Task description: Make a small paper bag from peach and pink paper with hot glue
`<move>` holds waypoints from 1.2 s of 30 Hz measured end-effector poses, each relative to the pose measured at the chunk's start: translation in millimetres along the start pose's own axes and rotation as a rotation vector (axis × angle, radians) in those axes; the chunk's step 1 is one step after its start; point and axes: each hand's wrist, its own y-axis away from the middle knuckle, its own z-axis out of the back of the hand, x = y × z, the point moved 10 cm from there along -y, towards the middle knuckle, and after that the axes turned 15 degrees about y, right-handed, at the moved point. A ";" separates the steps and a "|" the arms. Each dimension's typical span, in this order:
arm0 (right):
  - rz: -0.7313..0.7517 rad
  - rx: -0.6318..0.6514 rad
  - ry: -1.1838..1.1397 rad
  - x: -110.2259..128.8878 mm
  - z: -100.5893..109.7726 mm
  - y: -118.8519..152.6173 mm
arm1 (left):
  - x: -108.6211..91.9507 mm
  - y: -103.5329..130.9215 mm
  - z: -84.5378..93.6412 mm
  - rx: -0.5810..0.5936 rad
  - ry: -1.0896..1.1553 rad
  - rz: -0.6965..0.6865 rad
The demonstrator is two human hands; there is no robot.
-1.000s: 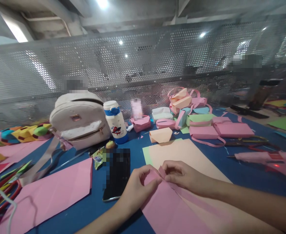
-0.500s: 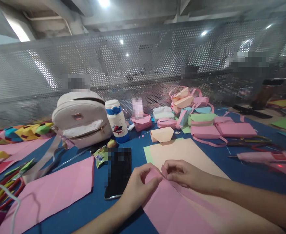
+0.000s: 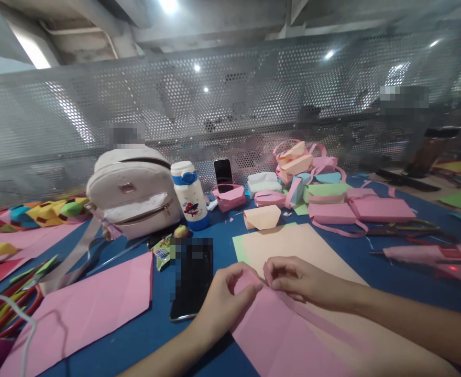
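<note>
Between my hands is a sheet of pink paper [image 3: 277,335], creased and raised at its top edge. My left hand [image 3: 230,293] pinches its upper left part between thumb and fingers. With thumb and fingertips closed, my right hand [image 3: 293,277] grips a narrow strip along the edge of the same pink paper, just right of the left fingertips. Under the right forearm lies a stack of peach paper [image 3: 313,243], with a green sheet [image 3: 240,250] showing at its left. A black phone [image 3: 193,283] lies left of my left hand.
Behind stand a white backpack [image 3: 134,191], a Spider-Man bottle [image 3: 191,201] and a phone [image 3: 223,174] upright. Small folded paper bags [image 3: 330,212] are grouped at back right. A pink glue gun [image 3: 423,255] lies right, more pink paper [image 3: 97,303] and scissors [image 3: 30,298] left.
My hands hold nearly the same pose; a slightly wider gap shows between the fingertips at the paper's edge. The view has shifted very slightly.
</note>
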 end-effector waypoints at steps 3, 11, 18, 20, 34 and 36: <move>-0.007 -0.005 0.023 0.1 1.6 -0.3 | 1.7 -0.4 1.7 -0.014 -0.009 0.007; -0.009 0.004 -0.023 -3.6 1.2 -0.1 | -0.8 1.4 2.4 -0.022 -0.022 -0.010; -0.033 0.034 -0.102 -5.4 -0.8 0.7 | -1.7 1.1 2.3 -0.021 -0.013 -0.019; -0.038 0.032 -0.102 -7.3 0.2 0.5 | -0.4 1.0 2.9 -0.026 -0.007 -0.015; -0.045 0.044 -0.056 -11.2 0.9 -0.8 | -1.1 1.1 3.6 -0.040 -0.017 -0.006; -0.045 0.048 -0.064 -12.0 0.5 -1.1 | -0.7 1.3 3.8 -0.040 -0.012 -0.006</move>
